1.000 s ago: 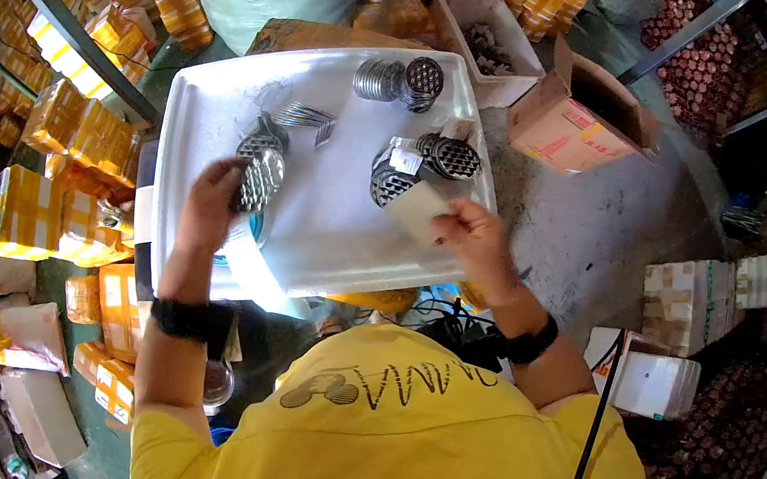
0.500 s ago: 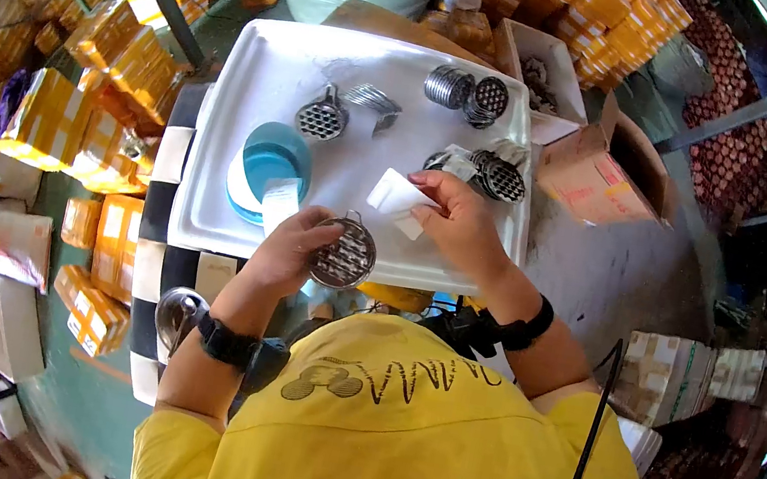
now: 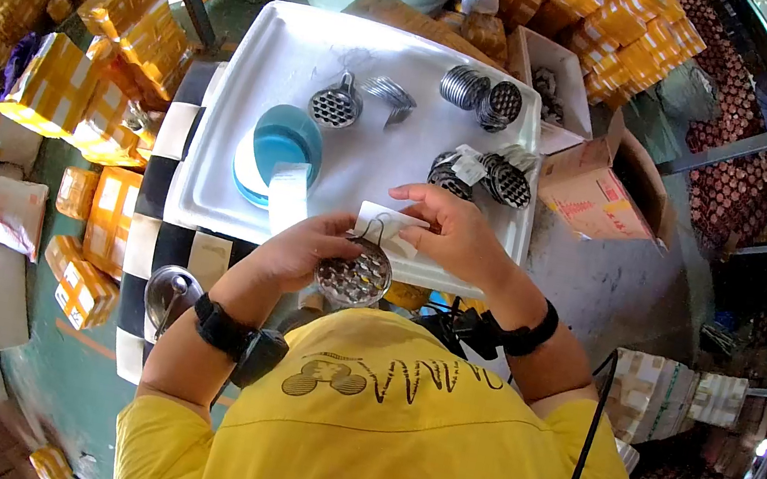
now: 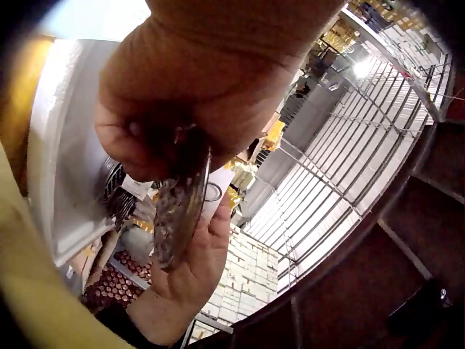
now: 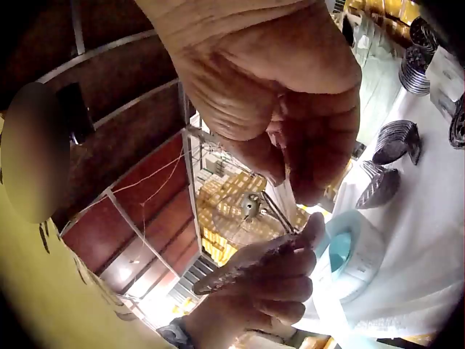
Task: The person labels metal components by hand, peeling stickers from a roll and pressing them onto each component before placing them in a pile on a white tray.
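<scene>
In front of the yellow shirt, my left hand (image 3: 306,249) grips a round, perforated metal disc (image 3: 354,280) with a wire loop at its top edge. My right hand (image 3: 457,234) pinches a small white label (image 3: 373,218) close by the loop, overlapping it in the head view. The right wrist view shows the left fingers (image 5: 280,280) wrapped under the disc, with the loop near the right fingertips. Behind the left hand stands a label roll (image 3: 286,144) with a blue core, its white strip (image 3: 287,195) hanging toward me.
On the white foam tray (image 3: 208,195) lie stacks of similar discs (image 3: 334,108), more stacks (image 3: 465,87) at the back and some with labels (image 3: 507,180) at right. An open carton (image 3: 604,195) and a foam box (image 3: 571,88) stand beyond. A checkered surface (image 3: 173,149) borders the left.
My left hand has brought the disc from the tray's left side to my chest, turning it. The right hand has carried the label leftward from the right-hand stacks to the disc's loop.
</scene>
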A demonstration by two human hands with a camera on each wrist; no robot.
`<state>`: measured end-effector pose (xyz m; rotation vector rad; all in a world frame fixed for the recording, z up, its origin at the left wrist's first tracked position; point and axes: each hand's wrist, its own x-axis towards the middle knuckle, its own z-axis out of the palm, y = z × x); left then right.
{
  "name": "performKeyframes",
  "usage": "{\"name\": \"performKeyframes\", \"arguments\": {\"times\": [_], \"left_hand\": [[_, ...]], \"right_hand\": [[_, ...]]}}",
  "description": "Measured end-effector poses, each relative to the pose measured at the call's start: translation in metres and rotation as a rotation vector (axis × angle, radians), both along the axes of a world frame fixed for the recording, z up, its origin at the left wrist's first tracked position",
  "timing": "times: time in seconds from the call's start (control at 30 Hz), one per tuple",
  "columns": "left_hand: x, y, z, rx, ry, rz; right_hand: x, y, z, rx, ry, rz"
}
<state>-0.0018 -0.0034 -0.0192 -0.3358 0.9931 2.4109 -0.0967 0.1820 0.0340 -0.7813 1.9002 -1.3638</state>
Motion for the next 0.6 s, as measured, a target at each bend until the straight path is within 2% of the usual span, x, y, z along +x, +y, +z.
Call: {"name": "performKeyframes", "arguments": {"times": [0.1,0.6], "left_hand": [[-0.001,-0.001,0.0,0.018,-0.021,0.005],[0.003,-0.003,-0.01,0.059,-0.014,0.074]], "right_hand": [[0.0,0.0,0.001,0.046,-0.093,0.025],[0.004,-0.004,0.005,0.067,-0.056,0.024]]}}
